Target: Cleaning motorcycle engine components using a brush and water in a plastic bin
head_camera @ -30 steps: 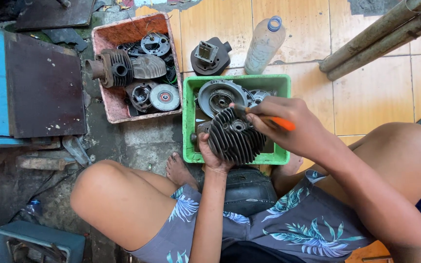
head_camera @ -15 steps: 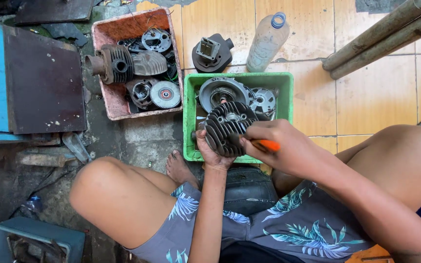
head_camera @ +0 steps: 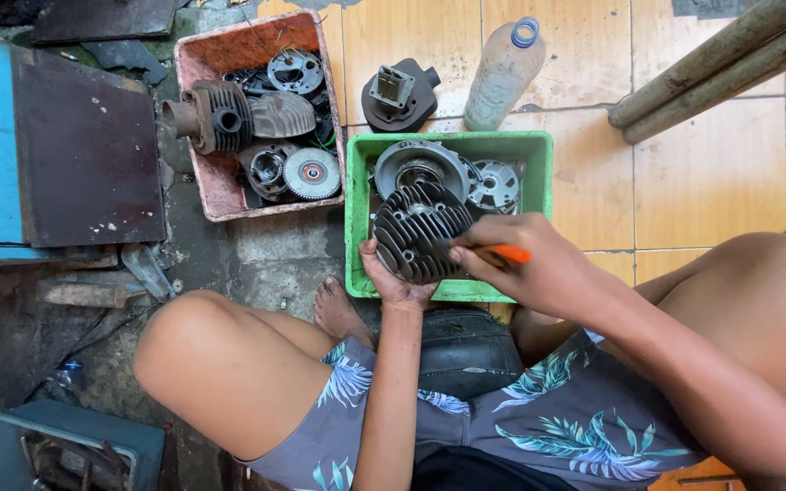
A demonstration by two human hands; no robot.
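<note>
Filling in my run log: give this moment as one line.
left hand: holds finned cylinder head | right hand: orange-handled tool on head | over green tray

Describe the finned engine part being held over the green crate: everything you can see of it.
The finned cylinder head is a round, dark grey metal casting, grimy, with rows of cooling fins and a small central hole. It is tilted, fins toward the camera, above the green crate. The left hand cups it from below; the right hand presses an orange-handled tool against its right side.
</note>
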